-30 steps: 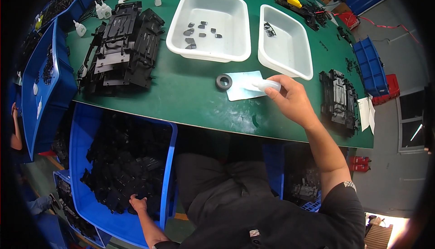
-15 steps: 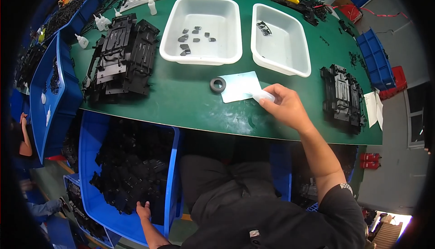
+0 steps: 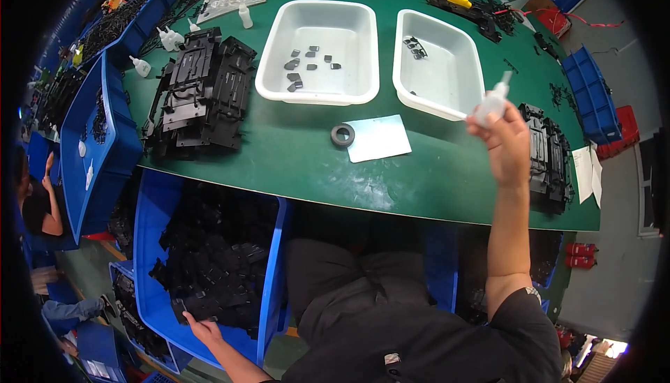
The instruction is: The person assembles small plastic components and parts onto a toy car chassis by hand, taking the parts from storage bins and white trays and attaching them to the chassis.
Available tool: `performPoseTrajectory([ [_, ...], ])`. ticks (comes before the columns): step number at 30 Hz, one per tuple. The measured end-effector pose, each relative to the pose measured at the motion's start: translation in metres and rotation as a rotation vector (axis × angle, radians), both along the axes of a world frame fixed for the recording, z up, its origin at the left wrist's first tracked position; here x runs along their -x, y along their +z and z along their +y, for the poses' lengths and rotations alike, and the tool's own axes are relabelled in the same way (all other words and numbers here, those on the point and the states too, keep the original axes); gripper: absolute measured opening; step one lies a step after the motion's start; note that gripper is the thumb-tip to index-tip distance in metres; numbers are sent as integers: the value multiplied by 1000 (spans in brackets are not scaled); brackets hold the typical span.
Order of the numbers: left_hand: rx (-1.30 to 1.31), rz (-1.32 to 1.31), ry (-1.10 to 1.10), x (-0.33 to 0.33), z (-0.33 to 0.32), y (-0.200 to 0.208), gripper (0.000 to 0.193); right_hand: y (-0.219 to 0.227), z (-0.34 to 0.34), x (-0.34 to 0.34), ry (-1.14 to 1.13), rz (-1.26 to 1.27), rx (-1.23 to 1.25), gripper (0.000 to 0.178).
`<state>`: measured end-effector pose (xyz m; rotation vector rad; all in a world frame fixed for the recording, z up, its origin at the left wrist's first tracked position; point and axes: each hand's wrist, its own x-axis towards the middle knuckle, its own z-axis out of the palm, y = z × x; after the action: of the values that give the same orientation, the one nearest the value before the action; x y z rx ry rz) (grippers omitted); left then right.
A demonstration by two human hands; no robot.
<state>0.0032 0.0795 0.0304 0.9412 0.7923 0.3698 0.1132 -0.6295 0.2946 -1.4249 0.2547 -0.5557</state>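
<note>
Near corner of rt tub [image 3: 447,65] is being part-blocked by R hand [image 3: 506,139], wht bottle [image 3: 493,107] being gripped. Blk stack [image 3: 551,160] being part-hidden, rt of tub. L hand [image 3: 203,331] being seen low-left of tub, by blk parts [image 3: 227,268]; grip can't be told.

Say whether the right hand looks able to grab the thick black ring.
Probably, once emptied: the right hand grips a translucent white bottle, but nothing covers the black ring at the left edge of the pale rectangular sheet.
</note>
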Motion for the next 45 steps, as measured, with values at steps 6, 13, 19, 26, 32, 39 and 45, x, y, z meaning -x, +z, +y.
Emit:
performPoseTrajectory([
  [6,128,-148,-205,-74,-130,96,37,-65,-156,-35,-488,188,409,17],
  [13,389,-290,-468,-120,-240,141,33,-148,-256,-72,-554,336,412,38],
  [19,289,-219,-618,-110,-268,161,34,-143,-222,-77,-716,446,629,45],
  [26,708,-283,-674,-103,-279,149,44,-134,-208,-73,-652,365,531,46],
  [32,1127,-609,-833,-105,-293,145,63,-133,-222,-47,-703,356,516,50],
  [39,839,-475,-901,-99,-287,162,86,-61,-106,8,-607,101,392,28],
  [45,694,-398,-960,-100,-284,162,71,-7,-29,9,-370,-11,340,21],
])
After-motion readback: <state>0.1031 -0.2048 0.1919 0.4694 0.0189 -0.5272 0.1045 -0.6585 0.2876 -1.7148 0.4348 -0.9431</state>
